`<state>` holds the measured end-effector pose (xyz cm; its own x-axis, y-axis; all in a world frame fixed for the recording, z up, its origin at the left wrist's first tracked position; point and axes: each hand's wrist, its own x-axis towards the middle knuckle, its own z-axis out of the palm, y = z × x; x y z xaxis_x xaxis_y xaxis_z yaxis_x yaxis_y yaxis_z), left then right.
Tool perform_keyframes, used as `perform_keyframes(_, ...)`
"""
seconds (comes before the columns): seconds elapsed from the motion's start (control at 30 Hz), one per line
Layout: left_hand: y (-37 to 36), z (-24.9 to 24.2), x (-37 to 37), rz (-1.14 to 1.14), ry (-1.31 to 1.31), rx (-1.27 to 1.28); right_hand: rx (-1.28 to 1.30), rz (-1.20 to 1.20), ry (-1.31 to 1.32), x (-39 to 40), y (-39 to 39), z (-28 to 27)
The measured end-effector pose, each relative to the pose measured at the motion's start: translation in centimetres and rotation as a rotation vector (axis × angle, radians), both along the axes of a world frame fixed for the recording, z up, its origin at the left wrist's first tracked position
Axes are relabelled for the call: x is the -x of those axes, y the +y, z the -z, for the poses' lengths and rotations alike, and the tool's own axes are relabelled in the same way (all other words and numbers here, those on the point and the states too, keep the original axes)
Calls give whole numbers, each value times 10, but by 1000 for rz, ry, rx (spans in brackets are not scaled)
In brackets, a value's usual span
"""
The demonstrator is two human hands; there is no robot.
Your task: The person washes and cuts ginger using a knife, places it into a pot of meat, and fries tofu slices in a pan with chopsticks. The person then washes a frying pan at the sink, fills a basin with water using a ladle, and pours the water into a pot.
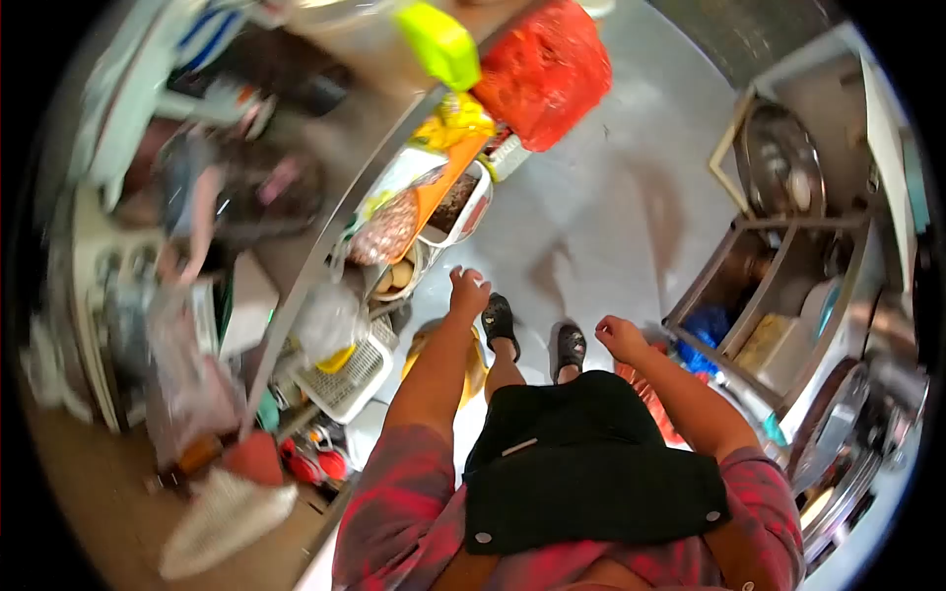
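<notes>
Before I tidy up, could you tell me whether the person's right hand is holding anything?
Empty: the right hand is loosely curled, nothing in it.

Red/grey plaid shirt (394,492), sleeves rolled above the elbows. Black apron (581,463) with pale snap buttons, bare forearms and shins, black clog-style shoes (500,320) on both feet.

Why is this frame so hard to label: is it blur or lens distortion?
Head view: both. Fisheye bends the shelf edge and blacks out the corners; motion blur smears the left side; left hand and right hand are fairly sharp; soft shadows on the floor.
</notes>
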<state>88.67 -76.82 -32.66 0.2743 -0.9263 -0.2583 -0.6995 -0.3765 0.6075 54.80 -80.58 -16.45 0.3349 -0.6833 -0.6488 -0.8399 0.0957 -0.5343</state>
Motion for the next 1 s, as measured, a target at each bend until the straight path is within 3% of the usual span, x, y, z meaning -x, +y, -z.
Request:
perform_keyframes(0.07, -61, -4, -16, -33, 77, -250, -30, 128, -34, -20, -8, 31)
perform_keyframes(0.17, -117, 17, -37, -131, -22, -247, -93, 208, -100, -53, -24, 76)
perform_keyframes(0.23, -137, 39, -54, -115, -75, -297, -139, 242, -132, -82, -39, 96)
perform_keyframes(0.3, -152, 40, -63, -24, -79, -509, -271, 346, -111, -117, -62, 116)
perform_keyframes(0.4, -150, 65, -65, 28, -195, -455, -367, 489, -261, -159, -95, 145)
perform_keyframes(0.5, -149, 23, -37, 122, -221, -569, -425, 589, -355, -199, -114, 177)
perform_keyframes(0.63, -133, 1, -7, 267, -222, -520, -228, 604, -379, -231, -116, 228)
perform_keyframes(0.73, -122, 24, -18, 281, 182, -365, -250, 559, -361, -222, -126, 218)
perform_keyframes(0.83, -130, 68, -40, 32, 417, -464, -398, 738, -443, -222, -114, 222)
perform_keyframes(0.87, -137, 83, -44, -178, 576, -451, -249, 632, -436, -221, -105, 247)
perform_keyframes(0.93, -170, 88, -49, -637, 911, -414, -367, 645, -435, -211, -112, 236)
perform_keyframes(0.97, -170, 126, -64, -748, 961, -347, -428, 654, -434, -207, -113, 230)
perform_keyframes(1.0, -182, 134, -68, -871, 827, -359, -438, 663, -466, -204, -112, 232)
